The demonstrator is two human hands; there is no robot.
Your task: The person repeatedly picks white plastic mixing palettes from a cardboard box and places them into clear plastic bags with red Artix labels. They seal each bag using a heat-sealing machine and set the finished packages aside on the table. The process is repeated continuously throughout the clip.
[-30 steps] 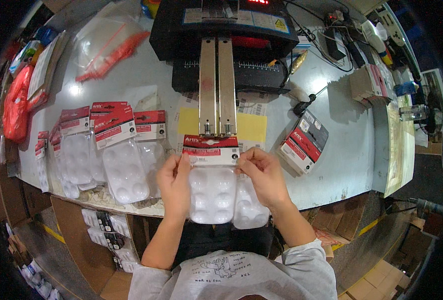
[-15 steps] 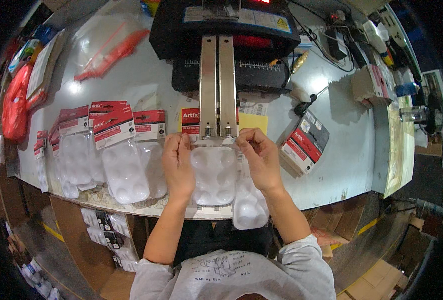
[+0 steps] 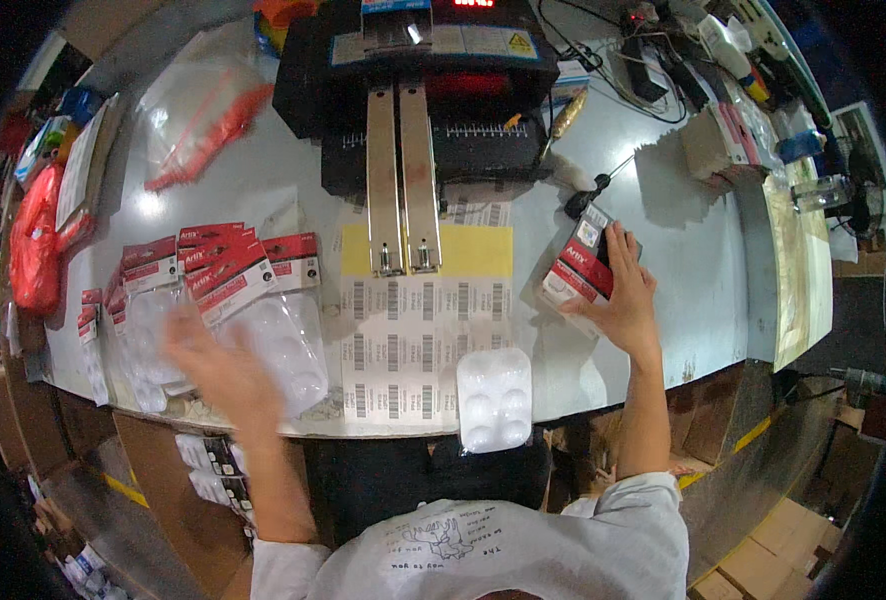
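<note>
My left hand (image 3: 218,368) is blurred, fingers apart and empty, just above the pile of sealed blister packs with red header cards (image 3: 225,300) at the left. My right hand (image 3: 618,290) reaches out to the right and lies over a small stack of red-and-white header cards (image 3: 578,268), fingers spread on top and thumb at its near side. A clear plastic blister shell with round pockets (image 3: 494,398) lies alone at the table's front edge between my arms. Sheets of barcode labels (image 3: 413,335) cover the table under the machine's two metal bars (image 3: 403,180).
A black sealing machine (image 3: 433,70) with a red display stands at the back centre. Red items in clear bags (image 3: 198,120) lie at back left, cables and small boxes (image 3: 708,145) at back right. Cardboard boxes (image 3: 763,540) stand under the table.
The blister pack that both hands held under the metal bars is gone from there. My left hand swung left to the pile, and my right hand moved right onto the card stack.
</note>
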